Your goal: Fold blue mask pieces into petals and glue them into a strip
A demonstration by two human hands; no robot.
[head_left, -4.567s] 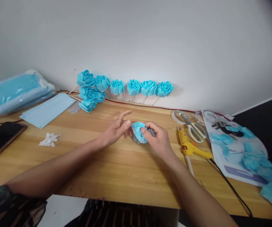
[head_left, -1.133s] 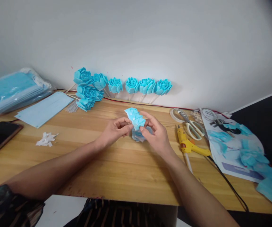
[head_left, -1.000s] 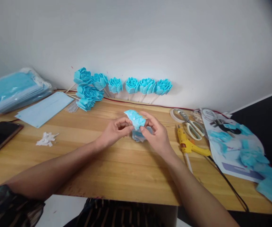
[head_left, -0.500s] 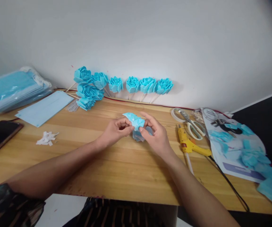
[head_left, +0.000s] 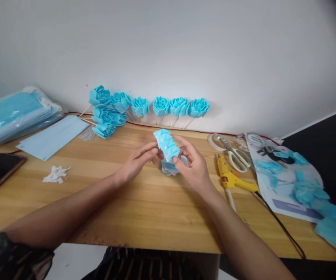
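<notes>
A light-blue piece of nonwoven fabric with pointed, pleated folds [head_left: 167, 144] is held up over the middle of the table. My right hand [head_left: 193, 165] pinches its lower right end between thumb and fingers. At its left edge is my left hand [head_left: 143, 157], thumb off the fabric and fingertips close to or just touching it; those fingertips are partly hidden. Below the folded piece lies a small pile of blue fabric pieces [head_left: 169, 168], partly covered by my right hand.
Blue fabric roses on sticks [head_left: 160, 106] lean along the wall. On the right are a yellow glue gun [head_left: 226, 177], scissors [head_left: 236, 157], a tape roll [head_left: 217, 142] and a printed sheet [head_left: 287, 194]. Leftward lie white scraps [head_left: 56, 174], a phone [head_left: 0, 173], blue sheets [head_left: 53, 136] and a plastic pack [head_left: 16, 114].
The folded fabric has turned more upright, and more of its pleats show. My left thumb has come away from it, while my right hand keeps its pinch. The view has shifted slightly.
</notes>
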